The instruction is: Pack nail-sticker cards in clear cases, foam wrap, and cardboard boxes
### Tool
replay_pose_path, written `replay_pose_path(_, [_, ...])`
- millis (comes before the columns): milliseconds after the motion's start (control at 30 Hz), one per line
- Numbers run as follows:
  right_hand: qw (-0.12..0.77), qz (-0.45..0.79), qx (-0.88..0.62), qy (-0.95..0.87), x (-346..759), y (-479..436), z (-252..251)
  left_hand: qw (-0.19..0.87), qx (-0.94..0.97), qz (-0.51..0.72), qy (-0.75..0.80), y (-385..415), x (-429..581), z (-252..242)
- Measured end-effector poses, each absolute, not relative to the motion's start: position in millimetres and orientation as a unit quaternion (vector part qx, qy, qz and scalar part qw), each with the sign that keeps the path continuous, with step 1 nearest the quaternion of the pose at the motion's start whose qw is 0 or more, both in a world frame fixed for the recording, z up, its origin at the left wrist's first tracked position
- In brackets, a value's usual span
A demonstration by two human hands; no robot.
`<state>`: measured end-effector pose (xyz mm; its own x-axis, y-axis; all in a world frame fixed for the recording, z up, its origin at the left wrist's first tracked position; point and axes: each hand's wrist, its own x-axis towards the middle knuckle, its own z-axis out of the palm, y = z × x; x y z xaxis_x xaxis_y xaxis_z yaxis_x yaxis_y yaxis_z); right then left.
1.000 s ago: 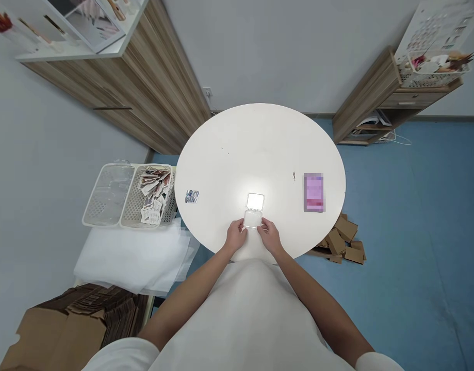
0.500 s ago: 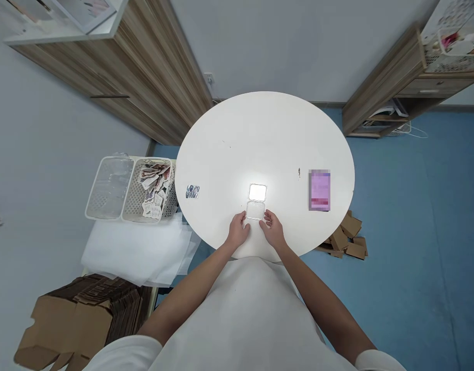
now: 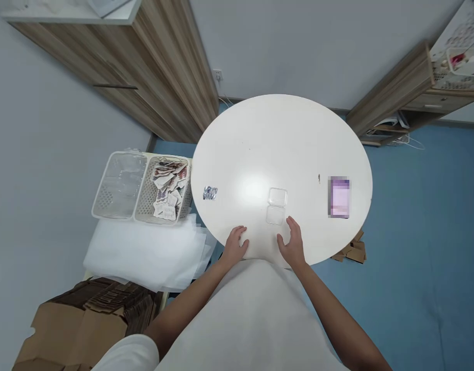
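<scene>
A small clear plastic case (image 3: 276, 215) lies unfolded on the white oval table (image 3: 283, 134), its two halves flat. My right hand (image 3: 293, 245) is just off the lower right corner of the case, thumb and fingers apart, holding nothing. Left of the case and nearer the table's front edge, my left hand (image 3: 235, 245) has its fingers spread and curved, with nothing in it. A small dark-patterned, shiny flat piece (image 3: 210, 193) rests on the table's left side. On the right side lies a pixelated purple rectangular item (image 3: 339, 197).
Left of the table stand a white basket (image 3: 144, 206) of printed cards and a second plastic basket (image 3: 116, 206). White sheets (image 3: 144, 252) and stacked flat cardboard boxes (image 3: 74, 330) lie below them. More cardboard (image 3: 355, 251) is on the floor at right. A wooden cabinet (image 3: 159, 67) stands behind left.
Both hands have come away from the clear case, the left one farther to the left. The case stays open on the table. The camera view has shifted left.
</scene>
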<state>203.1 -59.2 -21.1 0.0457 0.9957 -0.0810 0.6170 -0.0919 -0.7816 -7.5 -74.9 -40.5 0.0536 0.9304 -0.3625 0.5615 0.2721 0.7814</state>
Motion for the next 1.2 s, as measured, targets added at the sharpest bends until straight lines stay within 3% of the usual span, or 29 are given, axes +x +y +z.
replay_pose_path(200, [0.269, 0.361, -0.621, -0.641, 135.6, -29.3, -18.1, 0.385, 0.58, 0.225, 0.682, -33.3, -99.2, -31.5])
replay_pose_path(400, [0.206, 0.461, -0.637, -0.583, 60.8, 22.0, -35.6, 0.32, 0.649, 0.111, 0.681, 25.1, -157.6, -28.7])
replay_pose_path(633, [0.149, 0.398, -0.638, -0.642, 0.1, 61.6, -55.4, 0.343, 0.661, 0.026, 0.667, 71.2, -167.7, -37.8])
replay_pose_path(900, [0.091, 0.326, -0.687, -0.643, -22.9, 74.2, -67.0, 0.36, 0.678, 0.051, 0.639, 83.2, -172.9, -45.3])
replay_pose_path(1200, [0.127, 0.333, -0.692, -0.628, -26.5, 66.0, -63.8, 0.367, 0.685, 0.092, 0.623, 76.5, -171.3, -48.1])
